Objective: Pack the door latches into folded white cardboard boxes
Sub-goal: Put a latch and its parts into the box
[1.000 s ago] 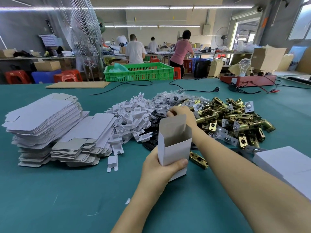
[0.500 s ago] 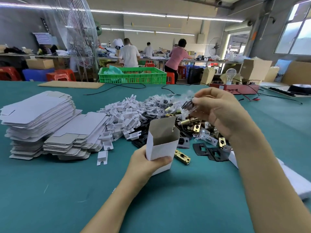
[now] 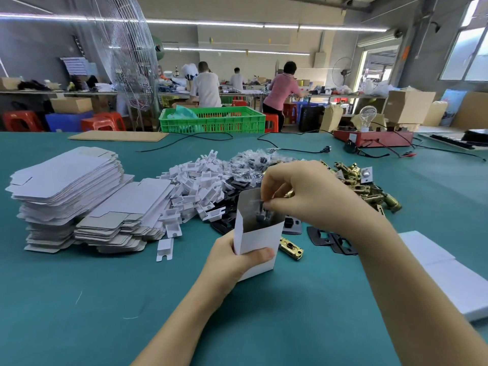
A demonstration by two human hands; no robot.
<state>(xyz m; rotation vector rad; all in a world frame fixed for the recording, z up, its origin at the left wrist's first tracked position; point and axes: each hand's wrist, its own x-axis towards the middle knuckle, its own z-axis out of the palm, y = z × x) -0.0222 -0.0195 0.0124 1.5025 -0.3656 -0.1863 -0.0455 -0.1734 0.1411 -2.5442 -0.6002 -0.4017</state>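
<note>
White box [image 3: 260,240] in left hand [image 3: 232,262] grip | right hand [image 3: 309,192] pinches bagged part [image 3: 262,213] (blurred, half-hidden)

Left hand [image 3: 232,256]: low and near the middle, fingers curled round the white box [image 3: 260,240], thumb lying flat across its front.
Left arm: bare, comes up from the bottom edge and slants toward the right.
Right hand [image 3: 311,192]: up above the open top of the box, fingers bent down, tips pinching a small clear bag [image 3: 262,211].
Right arm: bare, reaches in from the bottom right corner, wrist bent.
</note>
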